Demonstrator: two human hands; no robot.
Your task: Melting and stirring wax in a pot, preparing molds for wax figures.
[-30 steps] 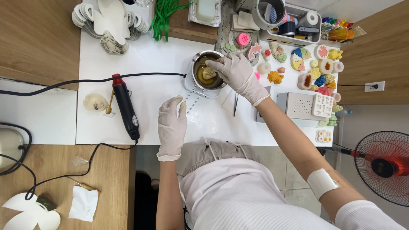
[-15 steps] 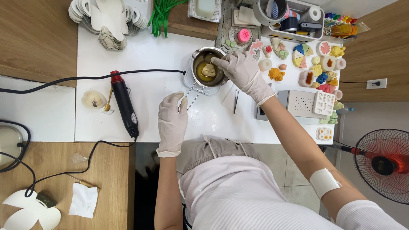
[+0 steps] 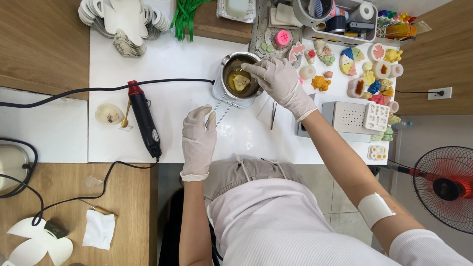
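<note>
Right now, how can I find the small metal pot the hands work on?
Look at the white table; near its far middle stands the pot, with the right hand over its rim and the left hand at its wire handle. It is the only shiny metal vessel, holding yellow melted stuff.

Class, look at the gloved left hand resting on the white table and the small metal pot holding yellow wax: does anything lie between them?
Only the pot's own thin wire handle, which runs from the small metal pot towards the left hand. The right hand is already at the pot's rim.
</note>
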